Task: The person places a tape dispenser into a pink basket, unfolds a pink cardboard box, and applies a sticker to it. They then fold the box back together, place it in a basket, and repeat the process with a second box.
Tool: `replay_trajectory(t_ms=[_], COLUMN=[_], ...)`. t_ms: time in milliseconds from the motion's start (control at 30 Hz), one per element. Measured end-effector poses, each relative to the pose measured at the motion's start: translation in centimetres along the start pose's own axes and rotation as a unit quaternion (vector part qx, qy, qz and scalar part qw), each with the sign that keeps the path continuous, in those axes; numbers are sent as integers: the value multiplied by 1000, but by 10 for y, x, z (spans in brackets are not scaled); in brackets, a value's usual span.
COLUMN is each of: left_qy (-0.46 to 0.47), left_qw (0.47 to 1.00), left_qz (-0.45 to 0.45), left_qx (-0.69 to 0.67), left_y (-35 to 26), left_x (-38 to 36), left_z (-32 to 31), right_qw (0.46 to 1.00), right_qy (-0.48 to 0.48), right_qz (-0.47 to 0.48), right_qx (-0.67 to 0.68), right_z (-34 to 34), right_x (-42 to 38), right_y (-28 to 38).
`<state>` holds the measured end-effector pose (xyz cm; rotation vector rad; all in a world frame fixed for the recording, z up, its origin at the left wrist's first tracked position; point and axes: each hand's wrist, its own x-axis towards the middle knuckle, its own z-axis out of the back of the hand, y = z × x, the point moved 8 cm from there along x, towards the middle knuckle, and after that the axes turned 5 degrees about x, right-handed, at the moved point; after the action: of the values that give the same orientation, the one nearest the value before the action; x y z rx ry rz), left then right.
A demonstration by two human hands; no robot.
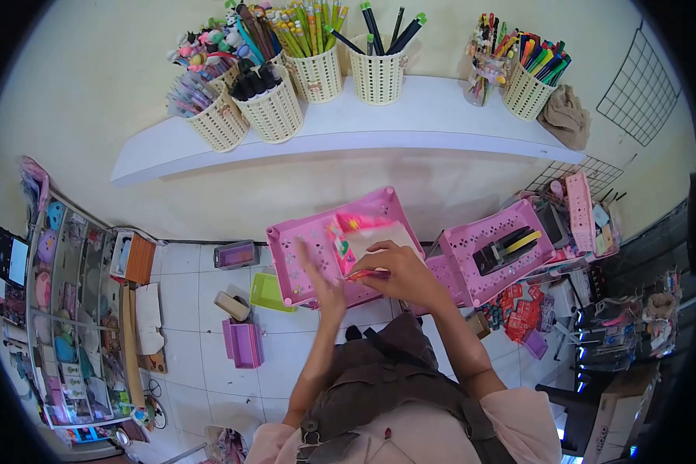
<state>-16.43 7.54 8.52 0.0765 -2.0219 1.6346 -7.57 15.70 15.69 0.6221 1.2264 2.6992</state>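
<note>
My right hand (400, 272) is closed, with the fingers pinched round a slim, multicoloured item (370, 274), too small and blurred to name. My left hand (322, 286) is just to its left, slightly smeared, fingers stretched upward and apart with nothing in them. Both hands are over the front of a pink perforated basket (277, 241). Inside it, a bright pink and white printed packet (348, 232) lies beyond my right hand, partly covered by it.
A second pink basket (483, 294) at right holds a black and yellow tool (510, 249). Above, a white wall shelf (433, 116) carries cream pen cups (379, 81). Green (269, 292) and purple trays (243, 344) sit on the tiled floor. A stocked display rack (62, 325) stands at left.
</note>
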Motion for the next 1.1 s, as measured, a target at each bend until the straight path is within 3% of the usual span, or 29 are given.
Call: replay_trajectory(t_ms=[33, 100, 133, 200, 233, 367, 433, 467, 533, 733, 1100], left_qy=[3, 271, 271, 531, 558, 569, 623, 626, 640, 585, 564], left_qw=[1000, 939, 939, 780, 778, 770, 773, 771, 762, 770, 793], left_qz=[-1, -180, -176, -225, -206, -235, -47, -46, 94, 239, 214], left_qx=[0, 113, 116, 242, 205, 168, 111, 110, -25, -88, -84], left_y=[-3, -37, -45, -43, -43, -41, -25, -24, -17, -6, -11], left_x=[14, 29, 42, 29, 28, 21, 17, 15, 9, 8, 1], left_z=[8, -7, -5, -40, -44, -42, -43, -43, -44, -43, -45], right_qw=[1000, 997, 996, 982, 982, 978, 973, 966, 958, 942, 956], right_qy=[-3, 59, 62, 112, 115, 165, 177, 193, 208, 256, 193], right_qz=[-1, -6, -8, -67, -63, -36, -39, -38, -38, -29, -84], right_qx=[1, 53, 56, 136, 137, 126, 140, 167, 194, 215, 205], right_z=[4, -1, -1, -9, -9, -5, -3, -6, -8, -14, -1], right_x=[2, 3, 4, 6, 8, 12, 12, 11, 9, 8, 7], right_y=[-1, -3, -5, -17, -19, -16, -19, -22, -25, -29, -44])
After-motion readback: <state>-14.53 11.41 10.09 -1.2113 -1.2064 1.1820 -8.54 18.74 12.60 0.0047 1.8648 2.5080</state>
